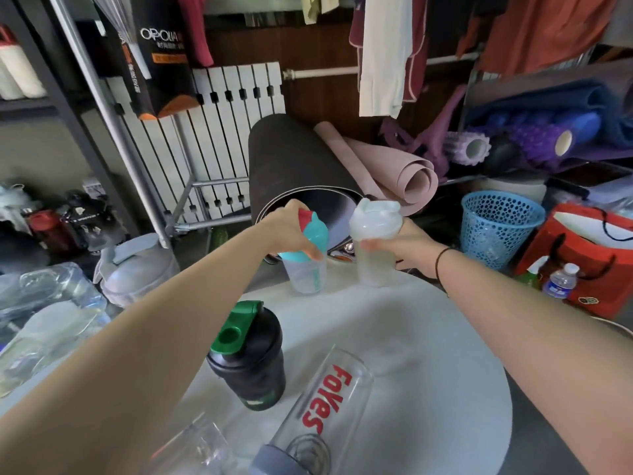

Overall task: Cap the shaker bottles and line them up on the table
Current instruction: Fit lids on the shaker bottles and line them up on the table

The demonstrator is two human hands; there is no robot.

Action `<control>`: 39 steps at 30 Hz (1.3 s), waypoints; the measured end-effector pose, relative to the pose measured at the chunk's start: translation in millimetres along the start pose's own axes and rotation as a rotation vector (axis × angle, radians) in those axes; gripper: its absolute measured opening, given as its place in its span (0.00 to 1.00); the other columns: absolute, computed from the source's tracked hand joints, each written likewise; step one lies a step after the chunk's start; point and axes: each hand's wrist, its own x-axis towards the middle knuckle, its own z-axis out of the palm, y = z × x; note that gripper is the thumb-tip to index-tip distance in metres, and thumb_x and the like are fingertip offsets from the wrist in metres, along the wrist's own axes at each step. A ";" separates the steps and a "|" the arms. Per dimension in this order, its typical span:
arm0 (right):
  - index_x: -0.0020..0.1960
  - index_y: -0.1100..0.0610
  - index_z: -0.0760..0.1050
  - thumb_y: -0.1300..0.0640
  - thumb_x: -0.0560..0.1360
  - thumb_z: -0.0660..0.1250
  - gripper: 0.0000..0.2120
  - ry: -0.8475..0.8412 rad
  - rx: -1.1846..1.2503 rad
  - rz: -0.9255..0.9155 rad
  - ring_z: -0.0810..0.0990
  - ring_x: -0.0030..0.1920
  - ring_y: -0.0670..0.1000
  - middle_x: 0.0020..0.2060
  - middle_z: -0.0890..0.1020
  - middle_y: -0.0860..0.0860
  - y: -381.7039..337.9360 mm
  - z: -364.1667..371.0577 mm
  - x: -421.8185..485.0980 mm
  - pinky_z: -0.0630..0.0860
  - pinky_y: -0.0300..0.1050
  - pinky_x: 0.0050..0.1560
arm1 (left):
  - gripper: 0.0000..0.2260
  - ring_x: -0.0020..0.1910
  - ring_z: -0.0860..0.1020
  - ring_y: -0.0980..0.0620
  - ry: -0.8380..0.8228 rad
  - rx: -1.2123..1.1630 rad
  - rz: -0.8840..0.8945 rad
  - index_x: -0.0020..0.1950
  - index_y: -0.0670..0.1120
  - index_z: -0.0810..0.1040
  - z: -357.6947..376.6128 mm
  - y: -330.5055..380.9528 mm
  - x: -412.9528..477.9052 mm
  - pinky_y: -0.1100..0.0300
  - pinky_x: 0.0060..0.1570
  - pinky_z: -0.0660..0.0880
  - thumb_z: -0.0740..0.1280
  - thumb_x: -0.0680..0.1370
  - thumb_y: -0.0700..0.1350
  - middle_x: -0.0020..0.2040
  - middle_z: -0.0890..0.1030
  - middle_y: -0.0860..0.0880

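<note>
Nearest me: clear "Foyes" bottle (325, 406) lying on its side on the desk (445, 371), grey cap end toward me, whether it's screwed tight I can't tell. Another clear item (191, 447) near-left, blurred, can't identify it. Mid-left: black bottle (248, 361) upright, green lid on, flip tab open. Far edge: left hand (291, 231) with fingers closed over the teal lid (313, 240), seating it on the clear cup (303, 274). Right hand (394, 243) gripping the white bottle (375, 241), capped, standing just right of the cup. Status, my read: two capped, teal in progress, Foyes still to stand up, no line formed yet.
</note>
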 end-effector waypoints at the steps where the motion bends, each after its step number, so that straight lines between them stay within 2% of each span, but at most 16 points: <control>1: 0.58 0.44 0.76 0.43 0.49 0.78 0.37 -0.010 -0.018 0.003 0.81 0.55 0.51 0.53 0.83 0.46 3.0 3.8 3.6 0.81 0.58 0.50 | 0.39 0.58 0.72 0.46 -0.015 0.008 -0.004 0.68 0.53 0.64 3.3 1.4 1.6 0.53 0.50 0.78 0.80 0.62 0.51 0.62 0.69 0.48; 4: 0.58 0.45 0.76 0.43 0.50 0.76 0.36 -0.048 -0.051 -0.007 0.80 0.55 0.50 0.53 0.83 0.46 6.7 17.1 1.8 0.81 0.57 0.52 | 0.39 0.57 0.71 0.44 -0.048 -0.037 -0.033 0.69 0.57 0.64 13.9 2.2 3.3 0.52 0.50 0.78 0.80 0.63 0.51 0.60 0.63 0.47; 7: 0.62 0.50 0.75 0.55 0.61 0.79 0.30 -0.050 0.029 -0.074 0.80 0.57 0.52 0.56 0.82 0.49 15.3 24.0 6.0 0.80 0.51 0.53 | 0.43 0.58 0.71 0.44 -0.026 -0.120 -0.029 0.72 0.60 0.60 20.8 -2.8 3.9 0.51 0.53 0.78 0.80 0.63 0.50 0.62 0.66 0.47; 9: 0.67 0.55 0.70 0.66 0.65 0.78 0.34 -0.042 0.069 -0.113 0.77 0.61 0.53 0.61 0.78 0.51 26.9 24.2 11.2 0.74 0.52 0.63 | 0.48 0.59 0.72 0.44 -0.017 -0.201 -0.034 0.75 0.62 0.56 21.1 -5.5 2.8 0.48 0.50 0.81 0.80 0.63 0.48 0.65 0.67 0.47; 11: 0.71 0.54 0.61 0.70 0.64 0.76 0.41 -0.061 0.055 -0.094 0.73 0.64 0.53 0.63 0.74 0.52 41.9 23.3 14.0 0.70 0.53 0.67 | 0.53 0.60 0.73 0.43 -0.064 -0.293 -0.037 0.76 0.66 0.50 19.1 -7.5 0.0 0.44 0.46 0.82 0.81 0.63 0.45 0.66 0.68 0.48; 13: 0.70 0.49 0.59 0.66 0.61 0.79 0.45 -0.087 -0.001 -0.065 0.74 0.65 0.55 0.64 0.76 0.53 53.9 24.7 15.9 0.71 0.57 0.67 | 0.57 0.59 0.76 0.43 -0.147 -0.366 -0.028 0.74 0.69 0.43 16.2 -11.6 -3.5 0.45 0.47 0.82 0.80 0.63 0.41 0.66 0.70 0.48; 15: 0.71 0.51 0.61 0.58 0.55 0.81 0.50 -0.105 -0.003 -0.050 0.74 0.65 0.56 0.63 0.77 0.53 61.9 28.7 20.8 0.72 0.60 0.66 | 0.59 0.56 0.80 0.43 -0.218 -0.423 -0.017 0.74 0.69 0.37 13.5 -18.6 -6.7 0.47 0.52 0.81 0.79 0.65 0.36 0.65 0.73 0.46; 18: 0.71 0.53 0.64 0.58 0.53 0.78 0.49 -0.108 0.059 -0.086 0.76 0.63 0.55 0.62 0.78 0.53 65.3 35.8 28.0 0.73 0.61 0.65 | 0.60 0.49 0.83 0.44 -0.271 -0.473 -0.014 0.74 0.67 0.33 11.1 -34.2 -5.4 0.51 0.52 0.81 0.76 0.68 0.33 0.61 0.79 0.45; 20: 0.69 0.53 0.67 0.59 0.54 0.79 0.46 -0.094 0.056 -0.106 0.77 0.62 0.55 0.61 0.79 0.52 65.5 39.2 29.8 0.74 0.61 0.64 | 0.59 0.48 0.84 0.45 -0.283 -0.529 -0.043 0.74 0.68 0.35 13.1 -44.1 -1.1 0.51 0.52 0.81 0.75 0.68 0.31 0.58 0.80 0.46; 22: 0.69 0.53 0.67 0.63 0.59 0.80 0.42 -0.091 0.036 -0.096 0.77 0.62 0.54 0.60 0.79 0.51 68.1 39.0 33.1 0.74 0.60 0.64 | 0.59 0.51 0.84 0.44 -0.279 -0.597 -0.067 0.74 0.69 0.38 19.2 -52.0 3.6 0.47 0.55 0.80 0.75 0.67 0.30 0.58 0.79 0.50; 25: 0.70 0.53 0.66 0.63 0.62 0.79 0.39 -0.091 0.018 -0.078 0.77 0.61 0.54 0.60 0.79 0.52 73.5 36.3 39.9 0.75 0.59 0.63 | 0.56 0.54 0.83 0.44 -0.251 -0.660 -0.063 0.76 0.68 0.46 29.2 -59.0 8.5 0.45 0.55 0.80 0.77 0.66 0.30 0.63 0.75 0.52; 27: 0.70 0.52 0.66 0.59 0.60 0.80 0.42 -0.093 0.009 -0.073 0.77 0.61 0.54 0.60 0.80 0.51 75.9 34.2 42.9 0.76 0.60 0.62 | 0.50 0.55 0.82 0.46 -0.236 -0.657 -0.032 0.75 0.64 0.55 32.6 -60.4 9.8 0.47 0.53 0.81 0.77 0.66 0.32 0.65 0.73 0.51; 30: 0.71 0.52 0.66 0.58 0.60 0.80 0.43 -0.104 -0.027 -0.075 0.77 0.61 0.53 0.60 0.79 0.51 76.8 31.3 46.6 0.77 0.59 0.60 | 0.38 0.52 0.82 0.49 -0.213 -0.542 0.000 0.70 0.56 0.66 34.7 -59.5 9.7 0.49 0.51 0.82 0.78 0.66 0.37 0.60 0.77 0.50; 33: 0.71 0.53 0.66 0.61 0.62 0.80 0.41 -0.117 -0.062 -0.077 0.77 0.60 0.53 0.59 0.80 0.51 74.9 27.5 48.7 0.79 0.54 0.59 | 0.35 0.49 0.84 0.49 -0.182 -0.521 -0.013 0.68 0.53 0.68 37.2 -61.9 11.7 0.50 0.51 0.82 0.79 0.65 0.39 0.56 0.78 0.52; 39: 0.71 0.52 0.65 0.57 0.58 0.80 0.45 -0.240 -0.088 -0.046 0.79 0.60 0.55 0.58 0.78 0.52 75.1 18.2 51.5 0.77 0.59 0.60 | 0.36 0.53 0.82 0.49 -0.186 -0.557 0.000 0.68 0.52 0.69 36.6 -75.2 13.6 0.51 0.52 0.81 0.80 0.64 0.38 0.59 0.77 0.49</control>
